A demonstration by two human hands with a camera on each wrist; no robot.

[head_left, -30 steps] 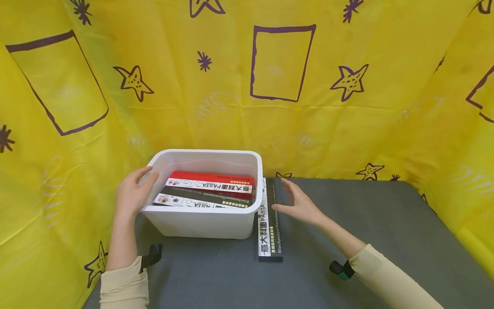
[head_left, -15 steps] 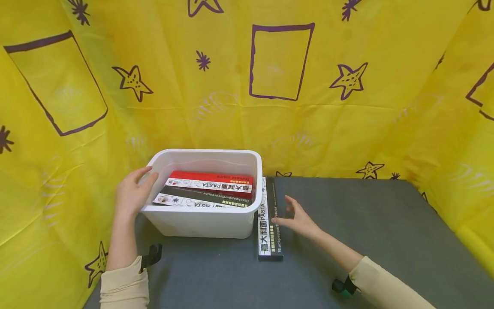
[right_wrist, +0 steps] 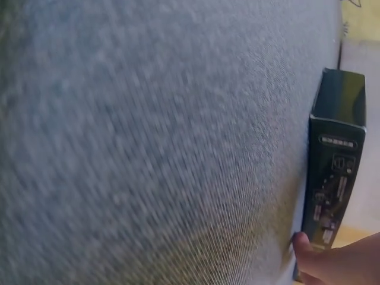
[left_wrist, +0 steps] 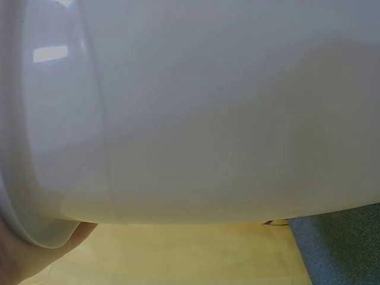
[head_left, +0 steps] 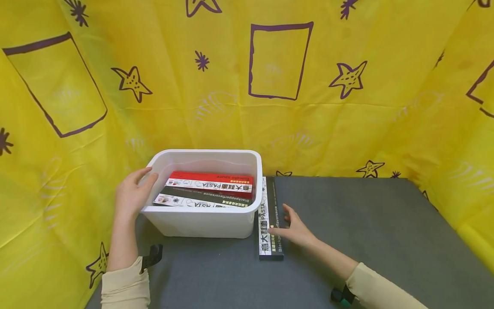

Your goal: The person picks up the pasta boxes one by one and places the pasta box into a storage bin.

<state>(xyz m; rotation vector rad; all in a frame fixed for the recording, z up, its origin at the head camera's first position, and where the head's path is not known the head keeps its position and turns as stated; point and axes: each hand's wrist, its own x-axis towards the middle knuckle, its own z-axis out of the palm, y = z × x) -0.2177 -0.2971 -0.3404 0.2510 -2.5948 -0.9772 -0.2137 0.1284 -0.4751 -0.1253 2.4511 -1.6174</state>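
Note:
My left hand [head_left: 133,191] grips the left rim of a white plastic bin [head_left: 200,223], with the thumb on the inner side. In the left wrist view the bin's wall [left_wrist: 225,130] fills most of the picture, and part of the hand [left_wrist: 35,255] shows below the rim. A black-and-white pasta box [head_left: 271,240] lies lengthwise along the bin's right side. My right hand [head_left: 299,229] is at that box, its thumb over the top and its fingers by the right side. The right wrist view has a fingertip [right_wrist: 301,242] against the box's dark side [right_wrist: 332,178].
Inside the bin lie a red tomato-sauce pasta box [head_left: 212,177] and a black pepper-sauce pasta box [head_left: 208,195]. The grey tabletop [head_left: 347,219] extends to the right and front. A yellow patterned cloth [head_left: 231,120] hangs behind and at both sides.
My right hand has moved down along the pasta box toward its near end, and its thumb now reaches further over the top. The left hand and the bin stay put.

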